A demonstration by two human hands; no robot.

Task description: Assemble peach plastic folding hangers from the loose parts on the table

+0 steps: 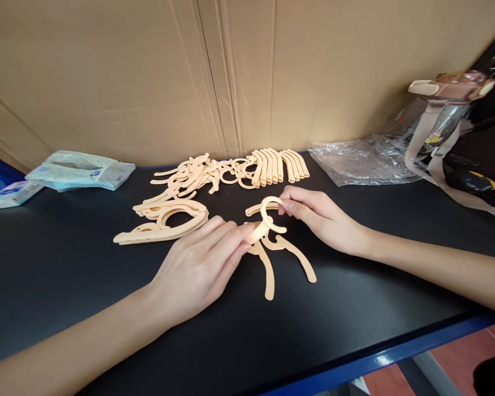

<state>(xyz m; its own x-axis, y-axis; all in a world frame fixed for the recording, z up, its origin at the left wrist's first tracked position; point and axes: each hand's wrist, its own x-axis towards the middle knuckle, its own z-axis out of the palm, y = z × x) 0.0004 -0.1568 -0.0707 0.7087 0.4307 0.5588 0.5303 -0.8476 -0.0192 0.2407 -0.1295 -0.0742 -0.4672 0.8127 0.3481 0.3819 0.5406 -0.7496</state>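
My left hand pinches the lower body of a cream plastic hanger hook and holds it over the black table. At the hook's curved end, my right hand has thumb and fingers closed on the tip. Below them lie loose curved hanger arms, partly hidden by the hook and my left fingers. Beside my left hand is a stack of folded hangers. Farther back sit a jumbled pile of hook pieces and rows of curved arm pieces.
A cardboard sheet stands behind the black table. Light blue packets lie at the left. At the right are a crumpled clear plastic bag and a strapped drinking bottle. A blue edge runs along the table's front.
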